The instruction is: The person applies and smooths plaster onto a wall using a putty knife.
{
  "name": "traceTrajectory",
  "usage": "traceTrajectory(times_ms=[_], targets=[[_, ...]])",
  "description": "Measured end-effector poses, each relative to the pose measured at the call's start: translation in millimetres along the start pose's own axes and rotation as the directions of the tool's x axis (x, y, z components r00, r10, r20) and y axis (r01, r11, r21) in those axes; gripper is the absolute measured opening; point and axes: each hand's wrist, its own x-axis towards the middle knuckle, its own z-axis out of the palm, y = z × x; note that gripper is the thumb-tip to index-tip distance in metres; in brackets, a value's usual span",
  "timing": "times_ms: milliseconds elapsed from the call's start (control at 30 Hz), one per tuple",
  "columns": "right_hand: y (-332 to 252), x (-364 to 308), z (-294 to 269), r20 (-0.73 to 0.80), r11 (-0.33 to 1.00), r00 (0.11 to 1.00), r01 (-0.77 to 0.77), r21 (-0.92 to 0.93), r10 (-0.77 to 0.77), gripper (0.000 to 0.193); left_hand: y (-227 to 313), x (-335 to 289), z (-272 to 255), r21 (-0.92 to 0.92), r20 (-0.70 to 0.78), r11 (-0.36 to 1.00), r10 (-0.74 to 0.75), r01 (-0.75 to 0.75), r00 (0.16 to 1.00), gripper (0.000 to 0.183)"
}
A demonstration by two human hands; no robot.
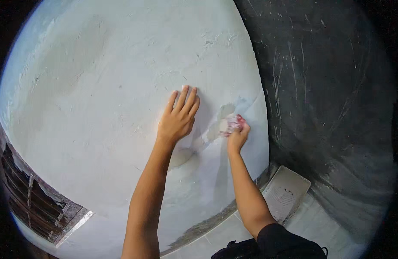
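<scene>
Against a white wall my left hand lies flat, its fingers stretched out and holding nothing. My right hand, to its right, grips a red-and-white wad of cloth and presses it to the wall. Motion blurs the wad a little, and the fingers partly cover it. Grey, rough patches show around the cloth. Another greyish smear marks the wall below my hands.
A dark grey sheet with pale streaks borders the wall's right edge. A dirty paint tray lies at the lower right, on a pale tiled floor. At the lower left is a barred opening.
</scene>
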Motion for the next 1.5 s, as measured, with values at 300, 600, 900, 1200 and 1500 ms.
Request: traceTrajectory(times_ms=[300, 600, 900, 1200, 1500], targets=[[-5.8, -14.4, -8.1, 0.115, 0.987, 0.987, -0.128, 0.100, 0.116, 0.025, -7.7, -6.9, -2.4, -0.011, -0.036, 1.000, 0.004, -0.004, 0.999, 0.050], [-0.5, -15.4, -4.6, 0.121, 0.991, 0.991, -0.069, 0.119, 0.054, 0.024, -6.5, -7.7, -6.1, 0.003, -0.026, 1.000, 0.003, -0.003, 1.000, 0.050], [-12.5, -16.4, -20.1, 0.206, 0.995, 0.978, -0.004, 0.101, -0.017, 0.030, -10.2, -11.3, -8.3, 0.012, -0.025, 1.000, 0.007, -0.007, 1.000, 0.046], [-11.8, -13.7, -23.3, 0.142, 0.959, 0.986, -0.123, 0.254, 0.088, 0.027, -10.0, -11.0, -8.7, -0.004, -0.014, 1.000, -0.007, 0.007, 1.000, 0.047], [-10.2, -2.0, -14.3, 0.053, 0.982, 0.997, -0.071, 0.175, 0.063, 0.027, -7.5, -7.1, -6.6, -0.008, -0.021, 1.000, -0.006, 0.006, 1.000, 0.048]])
